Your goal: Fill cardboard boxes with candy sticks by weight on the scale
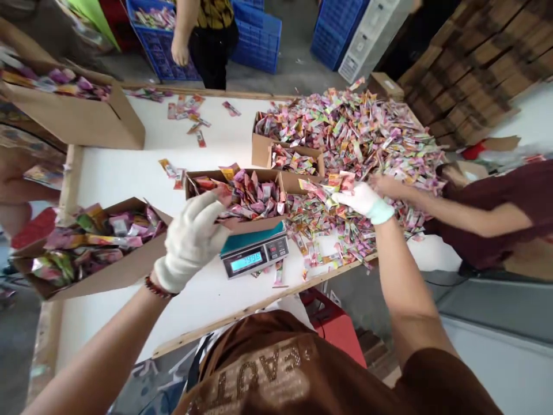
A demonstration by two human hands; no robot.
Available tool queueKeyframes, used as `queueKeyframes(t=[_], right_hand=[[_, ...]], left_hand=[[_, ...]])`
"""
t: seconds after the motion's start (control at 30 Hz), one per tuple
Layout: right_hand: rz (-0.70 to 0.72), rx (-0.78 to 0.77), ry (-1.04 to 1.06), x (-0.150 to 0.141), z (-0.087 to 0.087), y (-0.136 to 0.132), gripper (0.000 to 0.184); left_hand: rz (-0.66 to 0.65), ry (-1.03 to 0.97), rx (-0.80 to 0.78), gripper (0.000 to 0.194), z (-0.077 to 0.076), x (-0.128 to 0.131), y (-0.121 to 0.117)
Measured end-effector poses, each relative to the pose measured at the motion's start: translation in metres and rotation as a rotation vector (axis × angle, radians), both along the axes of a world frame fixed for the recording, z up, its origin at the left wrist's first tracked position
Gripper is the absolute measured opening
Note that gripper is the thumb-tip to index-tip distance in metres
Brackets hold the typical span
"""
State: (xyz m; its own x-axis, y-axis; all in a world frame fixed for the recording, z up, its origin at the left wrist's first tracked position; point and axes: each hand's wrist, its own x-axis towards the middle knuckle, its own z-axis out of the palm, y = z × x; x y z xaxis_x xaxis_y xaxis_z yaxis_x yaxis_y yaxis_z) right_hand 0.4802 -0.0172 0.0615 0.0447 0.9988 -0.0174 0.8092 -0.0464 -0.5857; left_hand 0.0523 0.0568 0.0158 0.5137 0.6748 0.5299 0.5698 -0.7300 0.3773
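My left hand (pixel 193 239), in a white glove with bare fingertips, is over the near left side of an open cardboard box (pixel 254 223) filled with small wrapped packets (pixel 254 193). Its fingers are apart, with the tips over the contents, and nothing shows in its grasp. The box rests on a digital scale (pixel 253 259) with a lit display. To the right, my right hand (pixel 358 202), also gloved in white, is closed on several small packets (pixel 339 181). It is just above the edge of a large loose heap of packets (pixel 345 127).
A filled carton (pixel 108 268) stands tilted at left, another carton (pixel 125 115) behind it. Smaller boxes (pixel 263 150) sit against the heap. A co-worker's arm (pixel 458 213) reaches in from the right; another person (pixel 211 34) stands across the white table (pixel 129 167). Blue crates (pixel 259 40) are beyond.
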Motion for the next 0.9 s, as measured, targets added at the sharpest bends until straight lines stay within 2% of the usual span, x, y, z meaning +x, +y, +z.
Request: queueKeyframes(t=[0.07,0.13,0.23,0.33,0.43,0.5,0.57,0.63,0.7,0.77,0.83,0.9], right_hand=[[0.13,0.058,0.081,-0.025,0.025,0.025,0.035],[0.216,0.104,0.138,-0.059,0.037,0.052,0.041],[0.226,0.123,0.18,-0.107,0.033,0.084,0.053],[0.159,0.159,0.174,-0.124,0.023,0.091,0.043],[0.067,0.259,0.135,-0.106,0.015,0.068,0.026],[-0.024,0.277,0.11,-0.082,0.004,0.042,0.027],[-0.145,0.235,0.109,-0.055,-0.017,0.013,0.03],[-0.282,0.125,0.077,-0.031,-0.046,-0.014,0.03],[-0.427,-0.073,-0.042,-0.013,-0.074,-0.036,0.029],[-0.558,-0.275,-0.188,-0.002,-0.096,-0.053,0.03],[-0.638,-0.375,-0.277,0.003,-0.106,-0.066,0.034],[-0.677,-0.376,-0.295,0.004,-0.107,-0.076,0.039]], left_hand=[[-0.042,-0.04,0.026,0.034,0.008,0.009,-0.003],[-0.043,-0.069,0.024,0.04,0.015,0.01,-0.005],[0.027,-0.075,-0.021,0.042,0.022,-0.005,-0.007],[0.111,-0.078,-0.055,0.034,0.014,-0.042,-0.016],[0.24,-0.095,-0.118,0.028,-0.012,-0.093,-0.034],[0.371,-0.067,-0.181,0.031,-0.037,-0.126,-0.049],[0.499,0.049,-0.228,0.04,-0.061,-0.154,-0.06],[0.563,0.248,-0.254,0.051,-0.083,-0.175,-0.062],[0.563,0.461,-0.285,0.061,-0.101,-0.188,-0.052],[0.536,0.628,-0.364,0.065,-0.113,-0.195,-0.031],[0.536,0.702,-0.457,0.055,-0.116,-0.196,-0.006],[0.518,0.625,-0.493,0.045,-0.109,-0.19,0.016]])
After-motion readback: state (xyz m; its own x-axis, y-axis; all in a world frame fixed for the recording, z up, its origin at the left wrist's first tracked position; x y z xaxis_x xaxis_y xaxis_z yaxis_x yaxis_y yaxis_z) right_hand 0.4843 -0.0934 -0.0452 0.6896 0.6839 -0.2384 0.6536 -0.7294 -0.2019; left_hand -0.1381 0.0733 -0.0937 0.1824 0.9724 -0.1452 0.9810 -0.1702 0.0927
